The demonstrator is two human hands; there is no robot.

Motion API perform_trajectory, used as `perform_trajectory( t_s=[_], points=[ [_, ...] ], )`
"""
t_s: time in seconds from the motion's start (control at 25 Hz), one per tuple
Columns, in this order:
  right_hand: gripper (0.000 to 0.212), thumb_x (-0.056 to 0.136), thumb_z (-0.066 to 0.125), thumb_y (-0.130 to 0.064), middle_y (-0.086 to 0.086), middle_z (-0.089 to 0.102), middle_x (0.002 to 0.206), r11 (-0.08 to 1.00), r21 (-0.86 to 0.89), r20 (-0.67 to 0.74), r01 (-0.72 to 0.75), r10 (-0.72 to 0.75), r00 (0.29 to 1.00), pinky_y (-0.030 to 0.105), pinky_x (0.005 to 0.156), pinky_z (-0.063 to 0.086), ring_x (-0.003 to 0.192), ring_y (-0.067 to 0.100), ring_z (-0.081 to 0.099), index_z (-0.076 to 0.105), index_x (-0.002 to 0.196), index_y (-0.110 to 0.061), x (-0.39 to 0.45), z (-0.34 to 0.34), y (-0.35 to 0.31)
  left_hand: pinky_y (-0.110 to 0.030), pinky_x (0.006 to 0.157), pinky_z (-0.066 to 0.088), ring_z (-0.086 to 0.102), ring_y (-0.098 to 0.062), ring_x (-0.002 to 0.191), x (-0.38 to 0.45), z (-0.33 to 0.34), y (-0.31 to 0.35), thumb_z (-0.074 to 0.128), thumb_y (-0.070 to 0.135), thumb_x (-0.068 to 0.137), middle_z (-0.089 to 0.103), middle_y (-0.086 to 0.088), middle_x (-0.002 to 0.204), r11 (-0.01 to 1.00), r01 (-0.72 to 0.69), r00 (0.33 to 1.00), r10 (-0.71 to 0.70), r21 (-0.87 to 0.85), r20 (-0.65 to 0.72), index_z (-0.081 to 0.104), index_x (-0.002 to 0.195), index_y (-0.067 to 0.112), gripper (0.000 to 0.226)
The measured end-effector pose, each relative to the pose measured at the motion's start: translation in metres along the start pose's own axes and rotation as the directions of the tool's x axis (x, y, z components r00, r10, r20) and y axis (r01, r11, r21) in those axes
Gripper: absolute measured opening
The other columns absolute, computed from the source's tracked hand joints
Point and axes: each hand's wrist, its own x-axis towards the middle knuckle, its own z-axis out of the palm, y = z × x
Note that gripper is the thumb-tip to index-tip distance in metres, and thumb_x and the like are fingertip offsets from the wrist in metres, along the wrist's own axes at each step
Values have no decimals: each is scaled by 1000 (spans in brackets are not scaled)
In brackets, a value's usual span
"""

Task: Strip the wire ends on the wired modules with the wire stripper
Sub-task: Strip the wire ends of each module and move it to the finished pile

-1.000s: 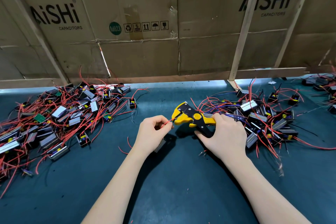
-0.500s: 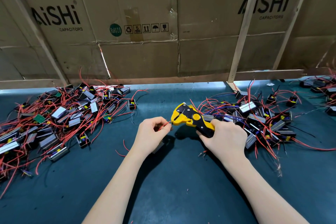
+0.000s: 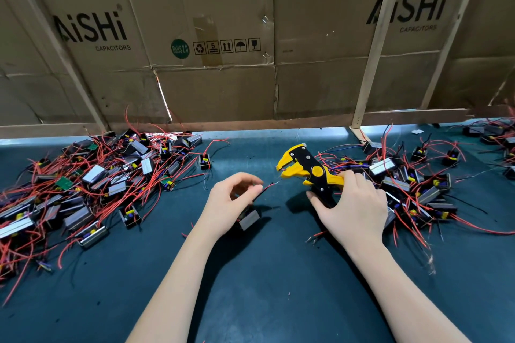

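My left hand (image 3: 231,200) holds a small black and silver wired module (image 3: 249,219) just above the dark mat, fingers curled around it. The module's red wire (image 3: 267,188) sticks out to the right, and its tip looks bare. My right hand (image 3: 351,203) grips the handles of the yellow and black wire stripper (image 3: 306,168). The stripper's jaws point left and are parted. A small gap separates the jaws from the wire tip.
A large heap of modules with red wires (image 3: 97,175) covers the left of the mat. Another heap (image 3: 418,184) lies right, behind my right hand. A cardboard wall (image 3: 223,78) with wooden slats (image 3: 373,44) closes the far edge.
The wire end was inside the stripper's jaws; now it is out and the jaws have parted. My hands have drawn apart, and the right hand's squeeze on the handles has loosened.
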Motion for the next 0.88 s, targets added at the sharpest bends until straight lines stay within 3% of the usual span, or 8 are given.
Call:
perform_trajectory(
  t_s=[0.12,0.4,0.56,0.68,0.88],
  points=[
    [59,64,81,-55,9,61,80,1000,7,-19,1,-1,1000,41,69,42,76,34,61,60,90,-7,0,2,0,-27,74,47,54,-11,69,0,7,-3,77,17,83,58,8,78,996,4,999,-1,87,-35,69,98,23,18],
    [59,59,85,-54,9,62,77,999,-20,-9,28,-28,1000,40,68,41,73,33,61,59,86,-8,-2,3,1,-10,55,36,42,-4,44,5,15,-9,76,11,81,61,8,77,975,80,972,-31,208,-231,69,92,20,16],
    [59,59,85,-53,10,62,77,999,-18,2,28,-28,1000,41,69,41,74,34,61,59,85,-8,-2,4,1,-14,59,40,49,-3,50,6,16,-10,73,14,83,68,9,75,953,69,980,-9,294,-201,71,77,19,8],
    [58,58,85,-53,10,61,76,999,-25,-2,38,-38,999,40,68,41,73,33,60,58,84,-8,-2,4,0,-20,55,34,41,-6,46,5,16,-11,64,17,90,64,8,77,941,52,990,-4,333,-144,62,83,20,8],
    [57,58,86,-51,9,61,75,999,-19,3,43,-43,999,40,68,40,73,33,60,57,82,-8,-3,3,0,-20,67,40,49,-9,67,2,17,-9,55,12,95,58,7,75,987,-13,1000,17,163,-20,58,89,18,9]
  ],
)
